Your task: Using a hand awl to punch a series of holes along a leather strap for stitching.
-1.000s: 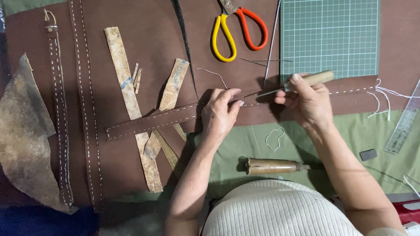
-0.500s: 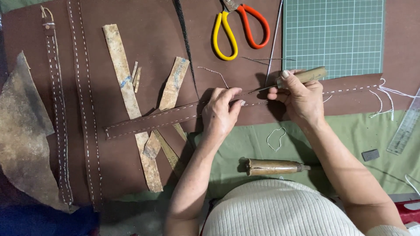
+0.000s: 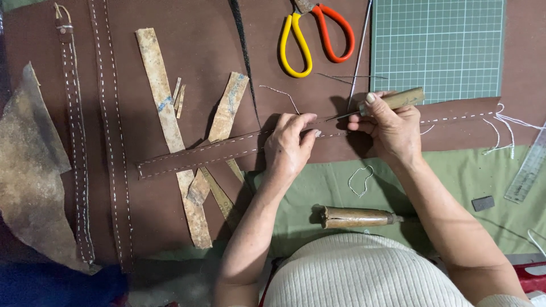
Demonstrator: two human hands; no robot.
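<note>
Gripping a wooden-handled awl (image 3: pixel 392 100), the right hand (image 3: pixel 389 128) aims its point at the stitch line of the brown leather strap (image 3: pixel 227 149). The left hand (image 3: pixel 290 145) pinches the strap just left of the tip. Judged step: piercing the next hole, calling for steady pressure on the line. Scissors (image 3: pixel 315 34) lie well above the strap.

Brown white-stitched leather strap (image 3: pixel 227 149), yellow-and-orange-handled scissors (image 3: pixel 314 34), green white-gridded cutting mat (image 3: pixel 438 40), olive cloth (image 3: pixel 483 176).

The person wears a white ribbed knit top (sleeveless, apparently), with bare arms.
</note>
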